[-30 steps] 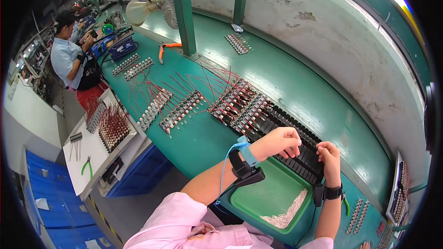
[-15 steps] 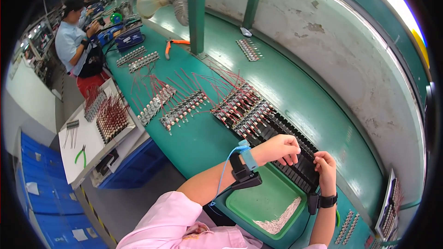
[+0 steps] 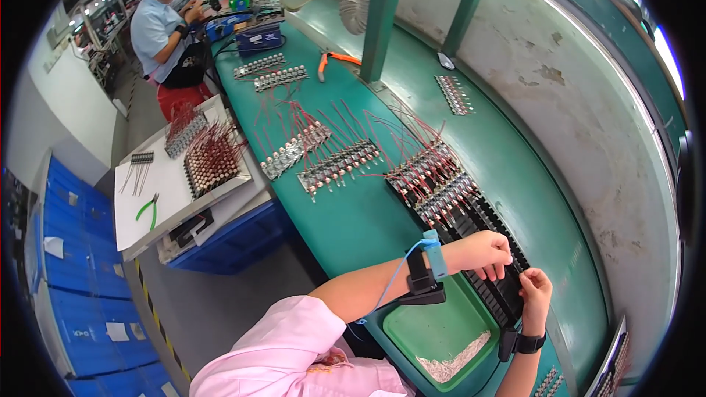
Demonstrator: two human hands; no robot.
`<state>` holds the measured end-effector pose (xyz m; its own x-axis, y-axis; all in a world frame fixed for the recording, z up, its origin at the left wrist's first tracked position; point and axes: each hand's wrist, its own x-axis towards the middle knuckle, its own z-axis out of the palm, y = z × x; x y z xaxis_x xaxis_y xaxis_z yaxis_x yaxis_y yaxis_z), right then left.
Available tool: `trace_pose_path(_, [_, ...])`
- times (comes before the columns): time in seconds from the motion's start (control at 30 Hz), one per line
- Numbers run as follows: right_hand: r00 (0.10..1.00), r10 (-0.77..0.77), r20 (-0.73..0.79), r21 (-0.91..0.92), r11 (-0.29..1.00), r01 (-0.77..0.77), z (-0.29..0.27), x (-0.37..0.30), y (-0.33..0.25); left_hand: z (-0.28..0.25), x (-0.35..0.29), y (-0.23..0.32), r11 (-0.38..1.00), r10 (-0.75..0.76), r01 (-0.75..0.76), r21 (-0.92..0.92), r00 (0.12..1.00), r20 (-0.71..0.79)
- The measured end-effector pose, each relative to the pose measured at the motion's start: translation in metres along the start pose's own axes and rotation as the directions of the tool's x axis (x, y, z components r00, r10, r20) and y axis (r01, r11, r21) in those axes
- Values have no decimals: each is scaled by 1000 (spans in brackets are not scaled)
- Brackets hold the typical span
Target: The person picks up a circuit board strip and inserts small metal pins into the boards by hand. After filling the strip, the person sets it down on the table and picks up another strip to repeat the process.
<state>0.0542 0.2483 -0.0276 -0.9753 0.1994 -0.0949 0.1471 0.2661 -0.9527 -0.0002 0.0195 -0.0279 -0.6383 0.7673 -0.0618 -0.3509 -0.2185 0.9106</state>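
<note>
With left hand point(image 3: 485, 251) and right hand point(image 3: 535, 287) curled narrowly near each other, cannot tell whether pinching anything. Just under the grip, find a black slotted rack point(image 3: 465, 223). Bodyward of the grip, see a green tray point(image 3: 412, 323) with pale thin pieces point(image 3: 450, 365) inside. Beyond the grip, to the left, note red-wired strips point(image 3: 441, 195) on the rack; farther, more strips point(image 3: 340, 167) on the green table point(image 3: 331, 228), then orange-handled pliers point(image 3: 343, 57) and a co-worker point(image 3: 156, 35).

We count one left hand point(image 3: 484, 251), one right hand point(image 3: 536, 294), one black rack point(image 3: 507, 299) and one green tray point(image 3: 415, 323). We wear two black wristbands point(image 3: 418, 270), and see one pair of orange-handled pliers point(image 3: 344, 57), one pair of green-handled pliers point(image 3: 154, 214) and one ribbed hose point(image 3: 353, 16).
</note>
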Motion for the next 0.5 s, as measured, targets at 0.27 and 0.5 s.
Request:
trace_pose_path(0.27, [997, 63, 50, 52, 996, -66, -4, 1, -4, 2, -2, 4, 999, 34, -34, -7, 999, 9])
trace_pose_path(0.5, [990, 120, 76, 164, 978, -132, -14, 1, -32, -3, -4, 7, 1000, 15, -14, -22, 999, 29])
